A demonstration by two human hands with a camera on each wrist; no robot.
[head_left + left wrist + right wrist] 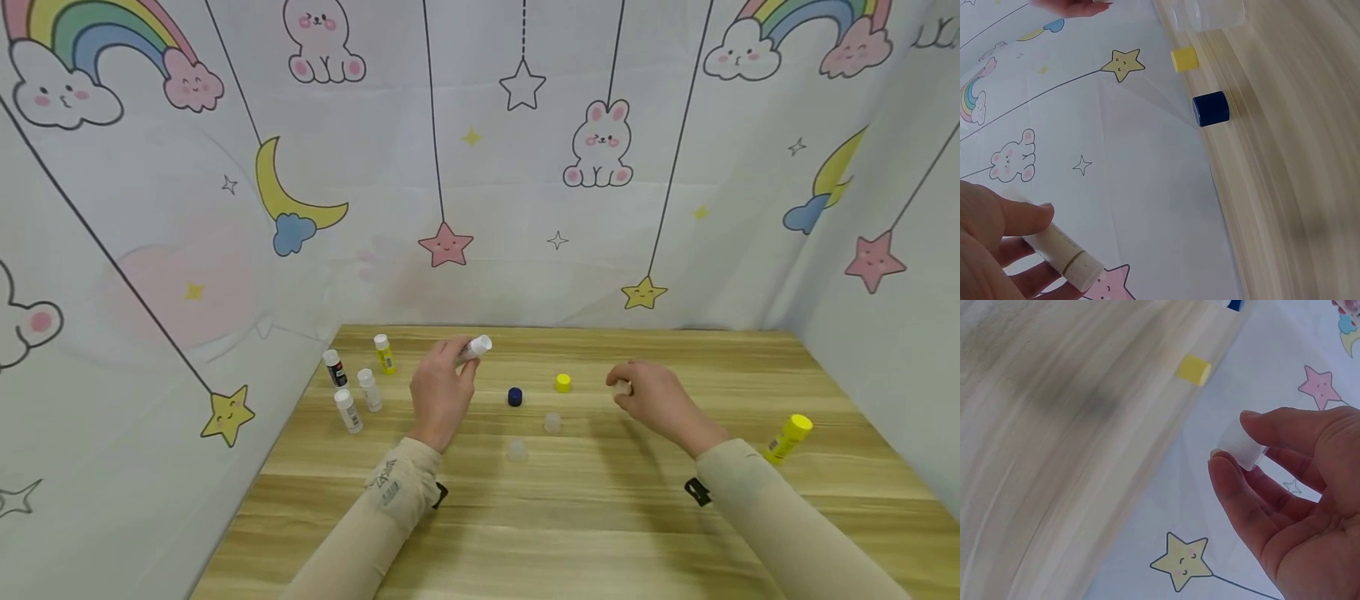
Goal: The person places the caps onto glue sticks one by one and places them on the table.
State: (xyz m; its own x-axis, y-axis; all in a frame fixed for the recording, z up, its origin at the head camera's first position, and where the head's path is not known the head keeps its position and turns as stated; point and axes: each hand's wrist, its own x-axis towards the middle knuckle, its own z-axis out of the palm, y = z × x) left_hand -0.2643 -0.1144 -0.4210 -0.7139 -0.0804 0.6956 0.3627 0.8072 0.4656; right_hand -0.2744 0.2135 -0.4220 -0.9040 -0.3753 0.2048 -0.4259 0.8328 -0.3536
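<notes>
My left hand (442,396) holds a white glue stick (476,347) above the table, tilted, with one end poking out past the fingers. In the left wrist view the thumb lies along the glue stick (1060,250) and fingers curl beneath it. Over to the right, my right hand (652,398) pinches a small whitish translucent cap (1242,445) between thumb and fingertips, clear of the tabletop. Between the hands stand a dark blue cap (514,397), a yellow cap (563,383) and two translucent caps, one nearer (517,451) and one farther back (552,422).
Several glue sticks stand at the table's left: a black-labelled one (335,368), a yellow one (385,354) and white ones (348,411). A yellow glue stick (789,438) stands at the right, near the right forearm. A patterned curtain (525,283) hangs behind the wooden table (540,533).
</notes>
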